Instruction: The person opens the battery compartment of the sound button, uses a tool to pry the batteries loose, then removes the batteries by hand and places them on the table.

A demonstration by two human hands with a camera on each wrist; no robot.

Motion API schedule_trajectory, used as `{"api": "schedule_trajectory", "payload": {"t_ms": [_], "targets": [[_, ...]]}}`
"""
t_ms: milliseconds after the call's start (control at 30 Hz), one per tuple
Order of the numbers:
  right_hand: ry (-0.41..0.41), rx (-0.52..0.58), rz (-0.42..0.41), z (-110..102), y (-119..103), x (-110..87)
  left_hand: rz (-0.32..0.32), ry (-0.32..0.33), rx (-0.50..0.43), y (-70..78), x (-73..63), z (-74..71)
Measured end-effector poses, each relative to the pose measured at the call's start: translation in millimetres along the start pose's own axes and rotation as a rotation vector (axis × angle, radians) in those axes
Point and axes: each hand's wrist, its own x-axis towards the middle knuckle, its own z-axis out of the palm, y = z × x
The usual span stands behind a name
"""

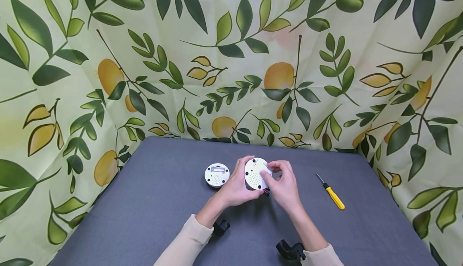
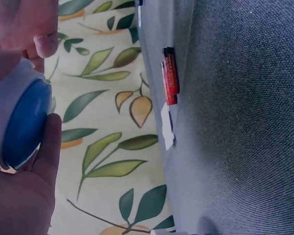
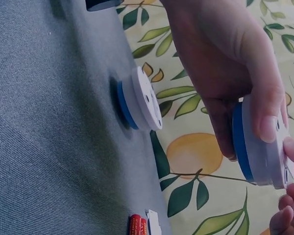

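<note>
1. one white-and-blue disc (image 1: pixel 255 179) is being held up above the desk (image 1: pixel 162 217).
2. the left grip (image 1: pixel 236 183) is holding it round the rim; the right grip (image 1: pixel 285 185) is sitting narrow at the white face's edge, thumb touching, but whether it is pinching a small part, i cannot tell.
3. the disc is looking light and stiff, probably smooth plastic and a bit slippery; the blue front is seeming the side to spare from hard squeezing.
4. the rim is offering the surest hold, leaving both faces free.
5. fingers are covering part of the white face, and the left wrist view is cutting the disc off.
6. red-and-black batteries (image 2: pixel 170 73) are lying near a white piece (image 2: pixel 166 126), too unclear to identify.
</note>
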Motion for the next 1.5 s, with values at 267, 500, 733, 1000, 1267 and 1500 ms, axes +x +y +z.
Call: {"api": "schedule_trajectory", "payload": {"t_ms": [267, 500, 733, 1000, 1267, 1500], "targets": [[0.050, 0.016, -0.058, 4, 1, -1.2, -0.001, 0.012, -0.014, -2.6, 0.8, -0.4], [0.066, 0.091, -0.085, 7, 3, -3.1, -0.006, 0.026, -0.033, -2.7, 1.1, -2.2], [0.054, 0.218, -0.038, -2, -25, -7.9, -0.011, 0.009, -0.061, -1.9, 1.0, -4.1], [0.001, 0.236, -0.040, -11, 2, 3.5, -0.015, -0.007, -0.069, -3.9, 1.0, -8.7], [-0.067, 0.255, -0.073, -31, 18, 18.6, -0.026, 0.004, -0.096, -4.9, 3.0, -13.7], [-0.101, 0.227, -0.004, -40, 36, 34.8, -0.035, 0.011, -0.110, -6.4, 4.3, -17.3]]}}
